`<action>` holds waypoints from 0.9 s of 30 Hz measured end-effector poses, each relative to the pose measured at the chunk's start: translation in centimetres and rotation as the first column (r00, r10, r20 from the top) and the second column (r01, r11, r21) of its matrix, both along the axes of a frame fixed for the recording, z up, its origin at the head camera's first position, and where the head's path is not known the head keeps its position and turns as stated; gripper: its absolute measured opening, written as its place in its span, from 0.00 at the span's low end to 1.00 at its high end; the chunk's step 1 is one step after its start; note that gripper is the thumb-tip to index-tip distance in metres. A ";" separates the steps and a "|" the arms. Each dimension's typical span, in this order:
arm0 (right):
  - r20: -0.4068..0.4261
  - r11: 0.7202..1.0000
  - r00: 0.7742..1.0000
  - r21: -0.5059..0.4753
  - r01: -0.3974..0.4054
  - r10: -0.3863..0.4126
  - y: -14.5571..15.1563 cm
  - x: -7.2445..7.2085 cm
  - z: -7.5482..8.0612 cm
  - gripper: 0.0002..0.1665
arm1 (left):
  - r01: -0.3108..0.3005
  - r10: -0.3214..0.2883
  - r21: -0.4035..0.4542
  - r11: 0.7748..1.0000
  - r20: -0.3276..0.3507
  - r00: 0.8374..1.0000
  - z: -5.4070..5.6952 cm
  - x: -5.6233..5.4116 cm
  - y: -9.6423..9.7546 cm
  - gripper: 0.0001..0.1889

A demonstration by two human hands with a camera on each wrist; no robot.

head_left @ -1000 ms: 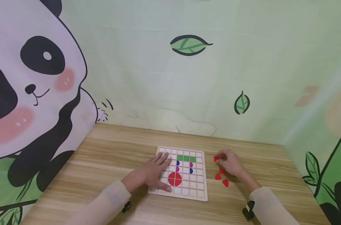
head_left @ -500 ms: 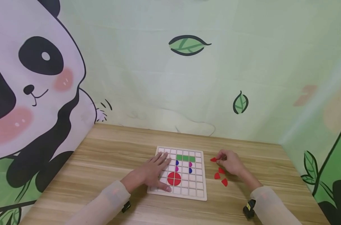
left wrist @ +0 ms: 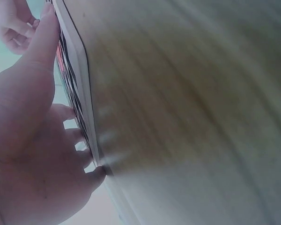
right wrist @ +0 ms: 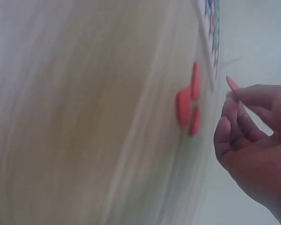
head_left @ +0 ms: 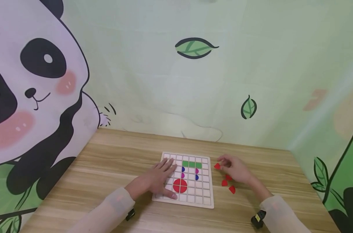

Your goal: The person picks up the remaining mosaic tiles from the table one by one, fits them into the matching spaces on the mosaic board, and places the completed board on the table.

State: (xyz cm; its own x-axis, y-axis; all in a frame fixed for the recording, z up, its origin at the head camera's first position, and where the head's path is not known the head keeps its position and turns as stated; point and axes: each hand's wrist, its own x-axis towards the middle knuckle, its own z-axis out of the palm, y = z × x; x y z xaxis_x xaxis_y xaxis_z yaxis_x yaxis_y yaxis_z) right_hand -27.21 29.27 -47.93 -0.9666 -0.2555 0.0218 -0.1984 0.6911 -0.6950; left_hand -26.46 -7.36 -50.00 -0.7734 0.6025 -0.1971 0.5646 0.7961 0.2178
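Note:
My left hand point(head_left: 159, 178) lies with spread fingers on the left side of a pale gridded puzzle board point(head_left: 204, 193), its thumb near the front edge. On the board are green squares point(head_left: 192, 164), blue and magenta half-circles point(head_left: 197, 177), and four-part red circle point(head_left: 180, 185). Right of the board, my right hand point(head_left: 236, 168) pinches a red quarter-circle piece point(head_left: 217, 166) between thumb and fingertips. The right wrist view shows that piece point(right wrist: 232, 83) raised above the table. Below this hand lie 3 loose red quarter-circle pieces point(head_left: 232, 189).
The wooden table point(head_left: 121, 152) extends around the board and meets a printed cloth backdrop point(head_left: 153, 81) at the back and sides. A panda is drawn on its left part. Black wrist cameras point(head_left: 258, 219) sit under both sleeves.
My right hand has moved slightly left toward the board with the red quarter-circle piece, which has turned in its fingertips. The left hand stays on the board.

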 end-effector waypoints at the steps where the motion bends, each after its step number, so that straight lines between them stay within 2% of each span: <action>1: -0.002 1.000 1.000 -0.002 -0.022 0.022 -0.4 0.2 0.2 0.16 | 0.000 0.000 -0.001 1.000 0.000 1.000 0.0 0.0 0.0 0.65; 3: 0.009 0.998 0.999 -0.018 -0.052 0.052 -1.2 0.5 0.5 0.16 | 0.001 -0.001 -0.004 1.000 0.000 1.000 -0.1 0.0 0.0 0.65; 7: 0.031 0.994 0.996 -0.064 -0.084 0.086 -2.7 0.8 0.7 0.10 | 0.005 -0.005 -0.006 1.000 -0.005 1.000 -0.1 0.1 -0.1 0.65; 12: 0.002 0.988 0.991 -0.081 -0.132 0.133 -4.4 1.1 0.7 0.04 | 0.012 -0.012 0.000 1.000 -0.014 1.000 -0.1 0.0 -0.1 0.65; 14: 0.001 0.986 0.990 -0.084 -0.143 0.143 -4.9 1.2 0.5 0.05 | 0.017 -0.017 0.000 1.000 -0.019 1.000 -0.1 0.0 -0.1 0.66; 20: -0.006 0.972 0.977 -0.098 -0.213 0.213 -6.0 1.2 -0.2 0.18 | 0.019 -0.019 -0.003 1.000 -0.017 1.000 -0.1 0.1 -0.1 0.66; 27: 0.031 0.956 0.968 -0.170 -0.239 0.248 -7.1 1.4 -0.5 0.14 | 0.013 -0.013 -0.001 1.000 -0.008 1.000 0.0 0.0 0.0 0.65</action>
State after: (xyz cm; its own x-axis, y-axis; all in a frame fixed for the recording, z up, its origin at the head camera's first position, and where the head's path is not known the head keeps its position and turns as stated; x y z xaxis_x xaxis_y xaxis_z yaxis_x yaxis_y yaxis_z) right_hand -25.79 22.19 -48.46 -0.8764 -0.4804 0.0346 -0.3075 0.5026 -0.8080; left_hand -26.44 -7.39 -49.97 -0.7669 0.6125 -0.1915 0.5771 0.7887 0.2119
